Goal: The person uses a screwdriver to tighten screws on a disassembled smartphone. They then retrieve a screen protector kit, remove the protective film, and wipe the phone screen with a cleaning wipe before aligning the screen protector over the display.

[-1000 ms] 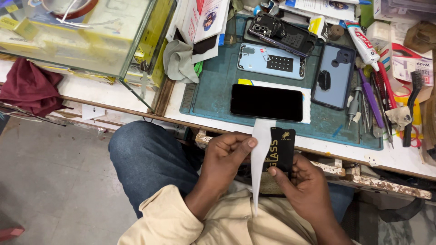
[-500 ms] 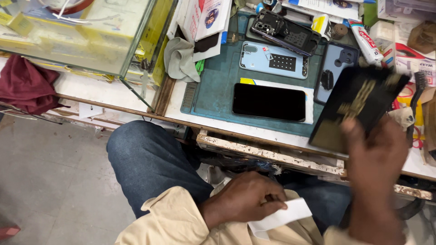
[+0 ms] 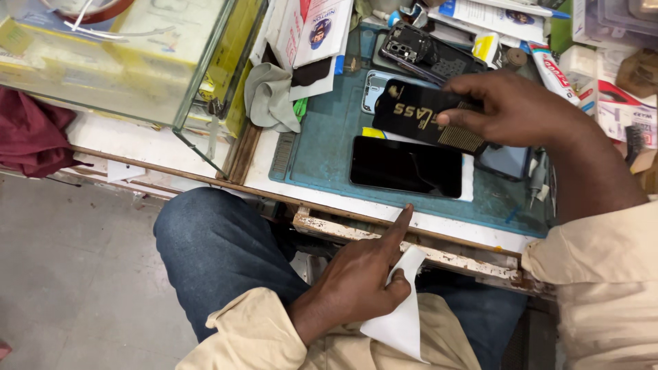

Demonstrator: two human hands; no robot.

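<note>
My right hand (image 3: 521, 113) holds a flat black packet (image 3: 428, 115) with gold lettering above the teal work mat (image 3: 322, 144). Just below the packet lies a black smartphone (image 3: 406, 166), screen up, on a white sheet. My left hand (image 3: 363, 274) rests at the worn front edge of the table (image 3: 439, 253). It grips a white paper sheet (image 3: 401, 318) over my lap, with the index finger stretched toward the phone.
A glass case (image 3: 137, 62) stands at the left with a grey cloth (image 3: 271, 96) beside it. An opened phone body (image 3: 418, 51), a light blue phone back, tubes, boxes and small tools crowd the back and right of the table. A maroon cloth (image 3: 27, 137) lies far left.
My right hand has carried the black packet from in front of the table down over the mat beside the phone. My left hand has risen from my lap to the table edge with the white sheet.
</note>
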